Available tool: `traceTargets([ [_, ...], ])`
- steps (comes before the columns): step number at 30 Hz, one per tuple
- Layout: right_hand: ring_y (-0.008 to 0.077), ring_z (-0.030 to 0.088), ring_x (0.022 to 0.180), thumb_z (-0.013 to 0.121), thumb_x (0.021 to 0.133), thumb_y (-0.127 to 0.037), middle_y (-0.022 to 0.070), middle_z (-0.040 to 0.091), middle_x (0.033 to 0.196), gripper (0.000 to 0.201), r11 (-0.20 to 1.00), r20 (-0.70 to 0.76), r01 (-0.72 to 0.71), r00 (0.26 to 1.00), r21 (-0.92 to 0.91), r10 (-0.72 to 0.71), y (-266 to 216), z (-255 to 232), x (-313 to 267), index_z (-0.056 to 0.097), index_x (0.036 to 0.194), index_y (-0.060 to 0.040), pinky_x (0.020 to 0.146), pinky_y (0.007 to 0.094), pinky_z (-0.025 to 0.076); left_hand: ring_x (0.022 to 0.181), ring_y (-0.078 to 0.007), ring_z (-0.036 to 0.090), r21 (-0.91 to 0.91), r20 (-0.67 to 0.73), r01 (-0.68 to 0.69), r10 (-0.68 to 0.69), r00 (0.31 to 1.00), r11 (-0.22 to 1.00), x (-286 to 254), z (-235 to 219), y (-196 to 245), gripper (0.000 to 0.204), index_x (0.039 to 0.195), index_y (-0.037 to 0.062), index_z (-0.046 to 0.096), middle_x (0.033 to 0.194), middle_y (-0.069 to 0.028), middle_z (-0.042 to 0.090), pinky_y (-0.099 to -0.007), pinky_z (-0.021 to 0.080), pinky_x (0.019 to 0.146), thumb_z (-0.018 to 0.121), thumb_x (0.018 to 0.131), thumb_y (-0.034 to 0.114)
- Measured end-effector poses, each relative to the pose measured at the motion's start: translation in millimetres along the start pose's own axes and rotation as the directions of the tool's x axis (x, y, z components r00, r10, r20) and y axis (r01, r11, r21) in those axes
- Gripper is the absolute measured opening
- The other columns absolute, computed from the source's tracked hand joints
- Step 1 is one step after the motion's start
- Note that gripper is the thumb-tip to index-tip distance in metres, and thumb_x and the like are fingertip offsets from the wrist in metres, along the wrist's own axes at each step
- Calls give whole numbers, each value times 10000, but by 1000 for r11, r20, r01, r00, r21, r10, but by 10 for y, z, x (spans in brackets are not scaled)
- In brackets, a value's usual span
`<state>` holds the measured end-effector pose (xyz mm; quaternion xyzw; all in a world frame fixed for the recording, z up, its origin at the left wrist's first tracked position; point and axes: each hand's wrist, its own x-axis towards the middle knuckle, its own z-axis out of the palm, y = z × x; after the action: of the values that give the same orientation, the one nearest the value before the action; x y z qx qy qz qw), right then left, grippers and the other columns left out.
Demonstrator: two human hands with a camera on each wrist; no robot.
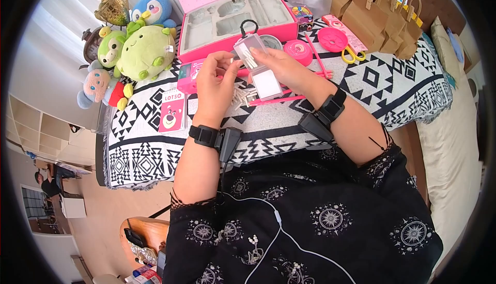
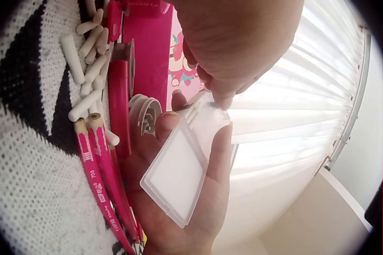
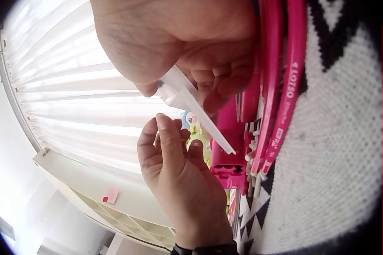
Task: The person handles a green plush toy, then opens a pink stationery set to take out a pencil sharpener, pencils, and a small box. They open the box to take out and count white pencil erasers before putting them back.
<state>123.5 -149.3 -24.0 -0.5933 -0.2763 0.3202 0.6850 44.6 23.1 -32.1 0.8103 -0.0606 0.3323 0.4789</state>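
The right hand had its fingers round the open case, the left hand's grasp I couldn't tell, and tilting risked spilling white sticks!

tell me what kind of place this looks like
Probably a bedroom or similar room at home: plush toys sit on a surface under a black-and-white patterned cloth, pale curtains hang behind, and a pillow lies at the far right.
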Motion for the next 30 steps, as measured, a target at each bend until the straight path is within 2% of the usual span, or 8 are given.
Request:
traceTargets([
  [4, 135, 679, 720, 472, 1011, -463, 105, 697, 859, 468, 999, -13, 3, 1000, 49, -2, 17, 4, 12, 567, 1190, -42, 617, 272, 539, 750, -82, 575, 61, -6, -48, 48, 999, 997, 15, -9, 23, 140, 1037, 18, 619, 878, -15, 616, -218, 480, 676, 667, 914, 64],
  [6, 135, 678, 716, 475, 1010, -463, 106, 697, 858, 461, 998, -11, 10, 1000, 64, -9, 25, 0, 18, 567, 1175, -44, 613, 273, 539, 802, -169, 622, 12, -30, -9, 9, 1000, 1000, 11, -6, 37, 145, 1042, 22, 637, 898, -76, 636, -276, 494, 699, 655, 904, 62],
  [12, 111, 673, 770, 456, 1017, -463, 83, 689, 906, 482, 999, 13, -8, 1000, 35, 8, 0, -7, 10, 559, 1236, -46, 628, 240, 532, 833, -176, 613, 90, -39, -97, 100, 994, 991, 32, -7, 72, 154, 1058, 29, 636, 931, -83, 616, -282, 498, 713, 631, 904, 28],
  [16, 151, 696, 785, 477, 1010, -459, 103, 691, 913, 465, 998, -28, 23, 999, 54, -21, 3, 1, 14, 562, 1179, -35, 652, 279, 557, 844, -182, 604, 135, -29, -167, 172, 985, 977, 48, -9, 77, 168, 1064, 35, 637, 951, -82, 598, -285, 498, 715, 625, 898, 12],
  [22, 140, 691, 804, 474, 1013, -448, 87, 682, 952, 461, 990, -57, 72, 996, 123, -65, 10, -16, 22, 561, 1201, -36, 678, 276, 562, 803, -127, 576, 125, 94, -1, -10, 996, 992, 19, 9, 5, 136, 1033, 18, 634, 907, -57, 585, -264, 486, 713, 630, 898, 10],
  [25, 134, 687, 787, 469, 1019, -433, 87, 684, 938, 448, 986, -60, 99, 994, 136, -92, 56, -26, 52, 564, 1186, -29, 682, 267, 560, 777, -121, 560, 127, 240, 72, -101, 966, 989, -7, 23, -62, 93, 990, 10, 632, 895, -52, 580, -265, 475, 686, 628, 897, 7],
  [27, 132, 685, 779, 466, 1022, -424, 88, 687, 923, 440, 985, -84, 106, 992, 139, -95, 38, -20, 39, 567, 1173, -23, 684, 264, 559, 730, -212, 567, 204, 323, 80, -144, 935, 976, -14, 28, -2, 114, 932, 22, 637, 823, -95, 575, -328, 469, 650, 680, 854, 92],
  [30, 123, 677, 814, 458, 1024, -433, 76, 686, 900, 449, 991, -9, 74, 997, 116, -73, -18, -19, -15, 562, 1190, -29, 723, 254, 550, 723, -251, 566, 299, 386, 40, -159, 909, 953, -21, 0, 36, 127, 866, 14, 614, 809, -108, 565, -356, 464, 653, 697, 830, 103],
])
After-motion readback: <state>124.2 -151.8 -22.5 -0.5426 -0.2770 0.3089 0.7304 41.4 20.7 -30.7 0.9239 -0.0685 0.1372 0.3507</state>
